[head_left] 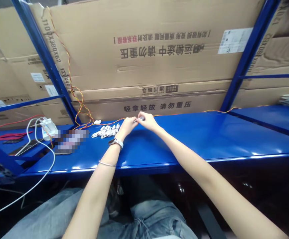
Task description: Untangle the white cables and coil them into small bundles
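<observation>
My left hand (128, 127) and my right hand (148, 122) meet over the far side of the blue shelf (199, 136). The fingers of both are closed in a pinch around a small grey object (141, 118), mostly covered by the fingertips, so its kind does not show. Just left of my left hand lies a pile of small white looped pieces (106, 131), like short coiled cables. A rounded white piece (97, 122) rests behind that pile.
Upright cardboard boxes (144, 73) wall off the back between blue posts (249, 49). Twisted red-yellow wires (81, 103) hang at the left and run along the shelf's back. A white power adapter (48, 127) with white cables and a blurred-out flat object (71, 141) lie left.
</observation>
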`<control>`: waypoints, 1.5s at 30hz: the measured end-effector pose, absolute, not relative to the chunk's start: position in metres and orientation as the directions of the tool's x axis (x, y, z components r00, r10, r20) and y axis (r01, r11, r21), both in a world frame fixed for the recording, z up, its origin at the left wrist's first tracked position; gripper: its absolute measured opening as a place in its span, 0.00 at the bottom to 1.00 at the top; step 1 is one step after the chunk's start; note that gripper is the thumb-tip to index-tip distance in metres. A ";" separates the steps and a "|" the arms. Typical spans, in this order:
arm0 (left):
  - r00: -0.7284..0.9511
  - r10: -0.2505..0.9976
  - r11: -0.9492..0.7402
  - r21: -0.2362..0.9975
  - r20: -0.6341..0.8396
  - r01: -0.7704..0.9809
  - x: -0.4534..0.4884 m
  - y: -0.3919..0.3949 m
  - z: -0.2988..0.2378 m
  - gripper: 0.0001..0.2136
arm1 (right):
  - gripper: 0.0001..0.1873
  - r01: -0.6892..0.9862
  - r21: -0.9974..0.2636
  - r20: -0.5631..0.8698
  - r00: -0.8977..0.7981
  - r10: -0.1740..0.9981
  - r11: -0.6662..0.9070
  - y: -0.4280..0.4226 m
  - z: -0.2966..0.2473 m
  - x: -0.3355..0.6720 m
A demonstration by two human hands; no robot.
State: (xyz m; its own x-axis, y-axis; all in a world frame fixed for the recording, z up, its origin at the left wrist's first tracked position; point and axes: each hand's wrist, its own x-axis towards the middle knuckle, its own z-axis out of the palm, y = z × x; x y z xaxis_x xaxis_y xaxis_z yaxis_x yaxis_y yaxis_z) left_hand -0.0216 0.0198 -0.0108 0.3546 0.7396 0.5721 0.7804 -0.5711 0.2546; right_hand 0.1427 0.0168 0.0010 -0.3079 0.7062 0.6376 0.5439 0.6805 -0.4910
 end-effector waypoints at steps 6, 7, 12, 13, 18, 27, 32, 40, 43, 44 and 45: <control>0.386 0.744 -0.573 0.225 0.545 0.788 -0.008 0.021 -0.013 0.08 | 0.08 0.483 -0.677 0.546 -0.176 0.819 0.555 0.028 -0.008 0.145; 0.390 0.742 -0.572 0.212 0.546 0.792 -0.007 0.019 -0.012 0.09 | 0.08 0.454 -0.702 0.539 -0.166 0.826 0.549 0.029 -0.009 0.145; 0.395 0.724 -0.554 0.135 0.565 0.822 -0.005 0.016 -0.009 0.12 | 0.08 0.407 -0.728 0.541 -0.153 0.827 0.552 0.032 -0.007 0.146; 0.393 0.722 -0.547 0.122 0.569 0.828 -0.005 0.016 -0.009 0.13 | 0.08 0.407 -0.729 0.543 -0.145 0.827 0.550 0.032 -0.006 0.145; 0.422 0.702 -0.536 0.036 0.573 0.843 -0.001 0.012 -0.006 0.14 | 0.07 0.420 -0.728 0.575 -0.055 0.816 0.542 0.031 -0.007 0.141; 0.357 0.759 -0.365 -0.098 0.545 0.926 0.006 -0.001 -0.006 0.17 | 0.07 0.518 -0.682 0.609 0.013 0.793 0.516 0.022 -0.005 0.130; 0.319 0.786 -0.311 -0.108 0.530 0.944 0.009 -0.004 -0.007 0.18 | 0.08 0.550 -0.623 0.640 -0.050 0.767 0.556 0.018 -0.002 0.133; 0.269 0.816 -0.267 -0.080 0.512 0.960 0.015 -0.015 -0.006 0.21 | 0.10 0.485 -0.666 0.638 -0.024 0.770 0.567 0.029 -0.009 0.133; 0.269 0.830 -0.264 -0.079 0.489 0.961 0.017 -0.016 -0.006 0.21 | 0.10 0.499 -0.688 0.609 0.002 0.793 0.527 0.031 -0.010 0.133; 0.274 0.830 -0.270 -0.079 0.487 0.959 0.017 -0.016 -0.006 0.21 | 0.10 0.508 -0.695 0.598 0.016 0.802 0.509 0.031 -0.010 0.133; 0.280 0.828 -0.277 -0.078 0.487 0.958 0.017 -0.016 -0.006 0.21 | 0.10 0.517 -0.700 0.588 0.028 0.808 0.492 0.031 -0.010 0.133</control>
